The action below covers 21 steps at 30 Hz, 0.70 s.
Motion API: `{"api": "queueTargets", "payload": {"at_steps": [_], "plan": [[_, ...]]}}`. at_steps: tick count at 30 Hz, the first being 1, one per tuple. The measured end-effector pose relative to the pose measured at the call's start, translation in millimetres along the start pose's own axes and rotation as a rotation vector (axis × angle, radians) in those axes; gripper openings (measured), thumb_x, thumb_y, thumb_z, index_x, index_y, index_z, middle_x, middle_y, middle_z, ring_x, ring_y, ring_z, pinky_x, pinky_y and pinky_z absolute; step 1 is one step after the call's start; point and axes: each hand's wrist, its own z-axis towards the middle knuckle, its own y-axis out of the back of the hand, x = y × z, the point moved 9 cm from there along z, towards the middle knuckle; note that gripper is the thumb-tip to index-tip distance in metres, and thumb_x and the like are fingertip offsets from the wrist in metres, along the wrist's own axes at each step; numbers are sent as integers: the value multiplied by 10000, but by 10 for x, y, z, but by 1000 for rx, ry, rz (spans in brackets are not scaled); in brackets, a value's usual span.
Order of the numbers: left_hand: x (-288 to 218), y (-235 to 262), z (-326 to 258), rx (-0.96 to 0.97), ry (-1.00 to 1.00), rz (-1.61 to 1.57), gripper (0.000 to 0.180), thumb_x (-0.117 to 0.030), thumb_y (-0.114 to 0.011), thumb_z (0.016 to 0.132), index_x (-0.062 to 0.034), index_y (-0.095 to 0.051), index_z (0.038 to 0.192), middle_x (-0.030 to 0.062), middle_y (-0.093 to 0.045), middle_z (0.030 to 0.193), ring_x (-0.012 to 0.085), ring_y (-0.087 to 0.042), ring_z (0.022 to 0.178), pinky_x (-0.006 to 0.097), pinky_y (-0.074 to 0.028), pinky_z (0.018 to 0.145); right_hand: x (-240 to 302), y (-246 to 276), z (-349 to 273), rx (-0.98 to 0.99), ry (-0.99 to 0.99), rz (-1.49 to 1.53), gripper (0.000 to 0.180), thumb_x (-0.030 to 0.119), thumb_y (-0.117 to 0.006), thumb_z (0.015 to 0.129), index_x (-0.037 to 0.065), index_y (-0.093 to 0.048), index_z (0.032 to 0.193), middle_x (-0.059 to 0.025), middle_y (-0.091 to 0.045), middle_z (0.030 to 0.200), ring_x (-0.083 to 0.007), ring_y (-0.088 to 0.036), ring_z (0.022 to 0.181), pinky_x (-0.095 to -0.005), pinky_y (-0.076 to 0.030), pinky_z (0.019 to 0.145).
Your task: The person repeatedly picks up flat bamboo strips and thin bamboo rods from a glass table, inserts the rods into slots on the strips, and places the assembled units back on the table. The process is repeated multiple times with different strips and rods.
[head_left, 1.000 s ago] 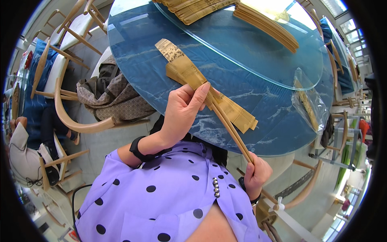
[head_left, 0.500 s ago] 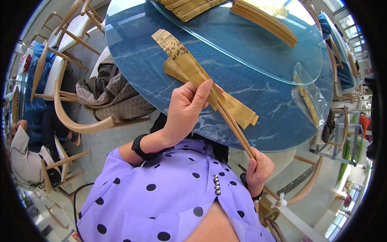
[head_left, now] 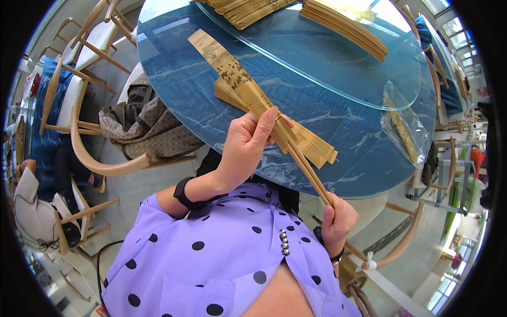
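Note:
My left hand (head_left: 245, 141) pinches a tan printed paper chopstick sleeve (head_left: 231, 68), thumb on top. From the sleeve's near end a pair of wooden chopsticks (head_left: 310, 171) sticks out toward the lower right. My right hand (head_left: 339, 221) is closed round the near ends of those chopsticks, in front of the table edge. Beneath the held sleeve, more flat tan paper sleeves (head_left: 317, 147) lie on the blue table; my left hand hides their middle part.
A round glass turntable (head_left: 317, 79) covers the far part of the blue marbled table (head_left: 174, 79). On it rest a row of filled sleeves (head_left: 248, 11) and a tan stack (head_left: 346, 29). A clear plastic bag (head_left: 406, 127) lies at right. A chair (head_left: 113, 166) with a patterned bag (head_left: 153, 127) stands left.
The sleeve's far end has shifted up and left and lies straighter, showing more of its print. My left hand has moved very slightly; the right hand stays nearly still on the chopsticks.

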Motion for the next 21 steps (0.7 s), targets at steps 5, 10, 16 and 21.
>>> {"api": "queueTargets", "payload": {"at_steps": [5, 10, 16, 21], "plan": [[14, -36, -13, -21, 58, -127, 423, -337, -443, 1108, -8, -692, 1016, -26, -596, 741, 0, -360, 588, 193, -278, 522, -6, -23, 8, -14, -20, 15, 252, 213, -607, 1002, -26, -682, 1028, -122, -626, 730, -277, -600, 578, -358, -444, 529], [20, 21, 1, -10, 31, -43, 412, -331, -456, 1104, -15, -700, 1000, 19, -708, 895, 22, -548, 724, 187, -441, 645, -18, -9, 5, -21, -19, 12, 254, 218, -609, 999, -25, -683, 1016, -123, -630, 733, -283, -602, 579, -362, -445, 531], [88, -65, -54, 8, -27, -22, 409, -321, -430, 1113, -9, -682, 1035, 5, -650, 821, -6, -292, 541, 185, -248, 482, -21, -15, 12, -14, -28, 14, 249, 225, -613, 998, -13, -684, 1015, -119, -615, 718, -280, -591, 568, -362, -436, 523], [85, -40, -35, -5, 84, -156, 426, -331, -427, 1113, 0, -682, 1030, -16, -605, 767, -4, -292, 541, 187, -231, 486, -14, -12, 12, -24, -28, 13, 250, 237, -616, 1001, -2, -685, 1021, -110, -599, 704, -269, -573, 556, -359, -423, 515]]}}
